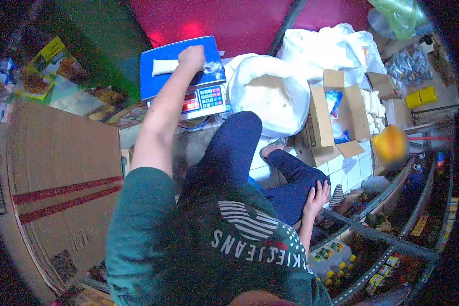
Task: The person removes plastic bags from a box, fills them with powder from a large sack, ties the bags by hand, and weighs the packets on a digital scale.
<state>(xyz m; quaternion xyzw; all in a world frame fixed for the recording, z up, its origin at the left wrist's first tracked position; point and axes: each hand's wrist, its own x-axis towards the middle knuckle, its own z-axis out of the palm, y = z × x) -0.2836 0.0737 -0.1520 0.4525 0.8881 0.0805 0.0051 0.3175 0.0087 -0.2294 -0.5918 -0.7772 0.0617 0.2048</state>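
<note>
My left hand [192, 58] is closed over the blue platform of a digital scale [150, 87], at the right end of a slim white packet [163, 67]. Its fingers seem wrapped around that end, though the grip itself is hidden. White powder is smeared on the platform right of the hand. The scale's red display [190, 103] appears to read 0.00. Beside the scale stands a large open white sack [296, 97] holding white powder [265, 97]. My right hand [317, 198] lies with fingers spread on my right knee, holding nothing.
An open cardboard box [319, 109] with blue and white plastic inside stands right of the sack. Full white bags [311, 48] sit behind it. A tall carton [66, 168] is at my left; metal shelving [387, 237] holds goods at lower right.
</note>
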